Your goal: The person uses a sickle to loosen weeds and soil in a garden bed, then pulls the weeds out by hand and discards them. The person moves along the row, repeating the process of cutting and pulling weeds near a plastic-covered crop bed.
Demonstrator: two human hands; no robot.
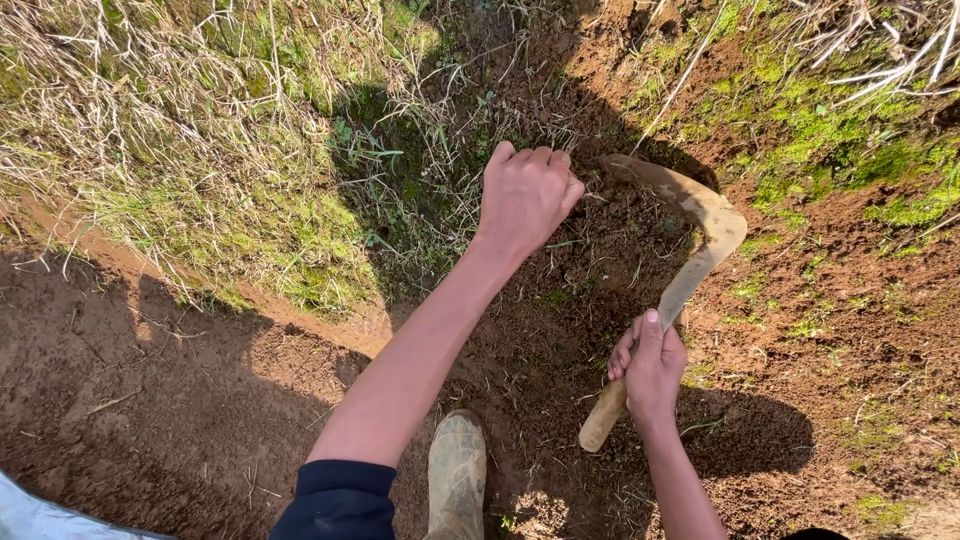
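The right hand (652, 367) is clamped on the wooden handle (606, 418) of a sickle (700, 240), thumb laid along the top; the curved blade arcs up and over to the left, its tip resting in the loose soil (560, 300) just beside the left hand (527, 195). The left hand is closed into a fist, fingers curled tight together low over the ground; it seems to bunch thin weed stems or roots, though what it holds is too small to tell. Dry grass (170, 110) lies on the bank to the left, green moss (850, 140) to the right, and a muddy boot (457, 470) stands below between the arms.

To do this cut well, I judge that the fist should pull its tuft taut and upward, away from the blade, so the stems stand under tension; the sickle should then draw toward the body in a shallow sweep at soil level, edge leading, not chopping; the blade tip sits close to the knuckles, so the main risk is a slip into the left fingers or on toward the boot; a firm wrist and a short stroke would keep it controlled.
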